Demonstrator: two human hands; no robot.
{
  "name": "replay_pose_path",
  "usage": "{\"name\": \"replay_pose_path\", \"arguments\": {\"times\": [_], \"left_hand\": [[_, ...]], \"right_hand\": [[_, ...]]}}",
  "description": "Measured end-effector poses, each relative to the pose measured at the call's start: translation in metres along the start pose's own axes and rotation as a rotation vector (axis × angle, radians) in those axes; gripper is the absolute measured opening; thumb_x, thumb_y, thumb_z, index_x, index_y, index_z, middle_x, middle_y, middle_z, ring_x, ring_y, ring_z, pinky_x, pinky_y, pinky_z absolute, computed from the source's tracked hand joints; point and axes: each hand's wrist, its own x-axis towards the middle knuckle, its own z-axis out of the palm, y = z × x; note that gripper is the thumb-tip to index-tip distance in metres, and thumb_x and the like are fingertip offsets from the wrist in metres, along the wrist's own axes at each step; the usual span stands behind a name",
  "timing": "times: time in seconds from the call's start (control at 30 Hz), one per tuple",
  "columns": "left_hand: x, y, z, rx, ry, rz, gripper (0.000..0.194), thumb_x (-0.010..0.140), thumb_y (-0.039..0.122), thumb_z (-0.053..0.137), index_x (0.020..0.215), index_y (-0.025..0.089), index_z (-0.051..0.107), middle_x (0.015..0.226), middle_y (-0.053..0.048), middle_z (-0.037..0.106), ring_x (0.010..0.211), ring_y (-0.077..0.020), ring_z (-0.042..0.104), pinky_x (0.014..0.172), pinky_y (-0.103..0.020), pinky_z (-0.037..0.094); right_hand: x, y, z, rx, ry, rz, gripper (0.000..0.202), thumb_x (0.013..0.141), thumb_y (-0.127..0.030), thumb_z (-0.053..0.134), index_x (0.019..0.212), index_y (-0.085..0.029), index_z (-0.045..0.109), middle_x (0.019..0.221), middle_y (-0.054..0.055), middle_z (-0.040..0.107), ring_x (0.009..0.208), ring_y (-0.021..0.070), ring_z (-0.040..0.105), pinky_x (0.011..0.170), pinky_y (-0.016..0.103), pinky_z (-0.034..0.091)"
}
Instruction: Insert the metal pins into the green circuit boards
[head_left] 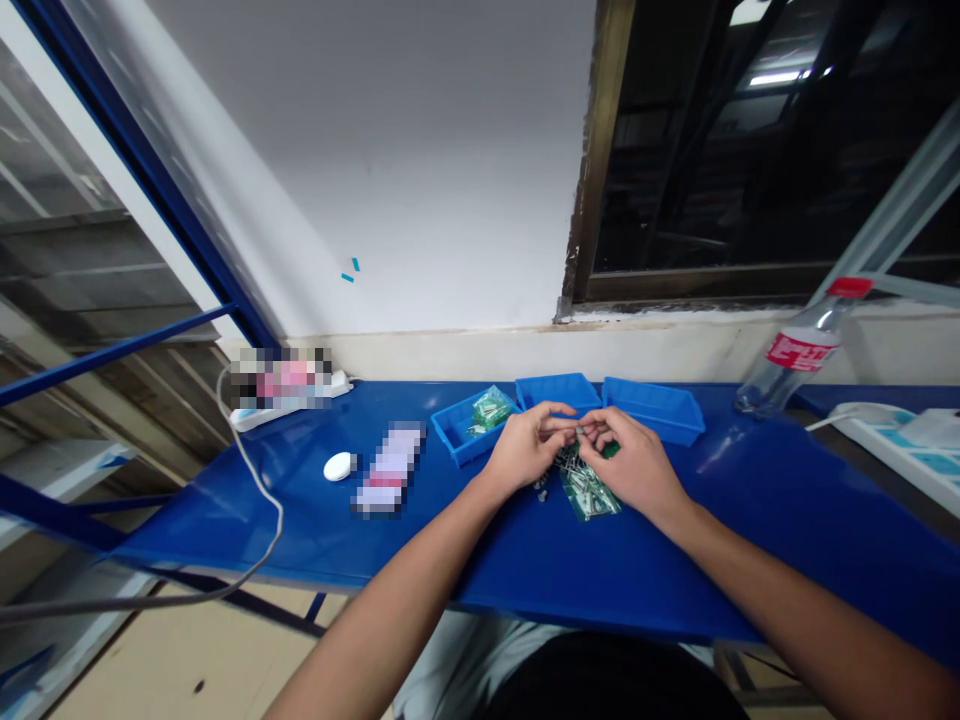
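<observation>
My left hand (529, 443) and my right hand (626, 455) meet over the blue table, fingertips pinched together around something too small to make out. Beneath them lie a loose heap of metal screws (571, 460) and a clear-and-green plastic bag (591, 497) of metal parts. A few small pieces (541, 490) rest just below my left hand. Behind my left hand, a blue tray (455, 450) holds a green-and-clear packet (491, 408). Two more blue trays stand behind my hands, one in the middle (556, 388) and one to the right (656, 412).
A clear bottle with a red cap (799, 352) stands at the back right, near a white tray-like object (907, 450). On the left are a round white object (337, 467), a blurred-out flat item (390, 470), a power strip (289, 405) and a grey cable (279, 515).
</observation>
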Motion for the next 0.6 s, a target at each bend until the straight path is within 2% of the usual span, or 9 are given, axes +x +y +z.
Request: {"name": "replay_pose_path", "arguments": {"times": [0.13,0.3,0.4,0.6], "left_hand": [[-0.003,0.006,0.002,0.080,0.017,-0.014,0.044,0.095,0.035,0.067,0.135,0.018,0.059,0.114,-0.010,0.079,0.100,-0.0235,0.077,0.088,-0.033,0.061],[-0.003,0.015,0.000,0.248,-0.025,-0.028,0.042,0.096,0.051,0.061,0.115,0.016,0.075,0.106,-0.009,0.080,0.093,-0.0237,0.077,0.081,-0.028,0.059],[-0.002,0.013,-0.003,0.291,-0.044,-0.030,0.040,0.098,0.048,0.059,0.111,0.016,0.078,0.107,-0.008,0.081,0.092,-0.0231,0.078,0.078,-0.027,0.059],[0.002,-0.002,-0.005,0.254,-0.011,-0.011,0.028,0.092,0.030,0.069,0.114,0.015,0.076,0.109,-0.009,0.080,0.099,-0.0233,0.078,0.088,-0.031,0.062]], "right_hand": [[0.002,-0.002,-0.002,-0.039,-0.012,-0.042,0.014,0.085,-0.019,0.060,0.097,-0.022,0.067,0.088,0.005,0.067,0.069,0.0185,0.063,0.065,0.032,0.057],[0.002,-0.003,-0.005,-0.035,-0.034,-0.043,0.012,0.088,-0.022,0.061,0.096,-0.022,0.070,0.095,0.005,0.070,0.071,0.0173,0.065,0.068,0.031,0.057],[0.002,0.000,-0.006,0.010,-0.078,-0.021,0.012,0.089,-0.023,0.061,0.097,-0.023,0.070,0.099,0.005,0.071,0.074,0.0177,0.068,0.072,0.032,0.058],[0.002,0.005,-0.003,0.168,-0.100,0.118,0.015,0.090,-0.029,0.063,0.100,-0.022,0.071,0.104,0.006,0.074,0.082,0.0206,0.073,0.078,0.035,0.061]]}}
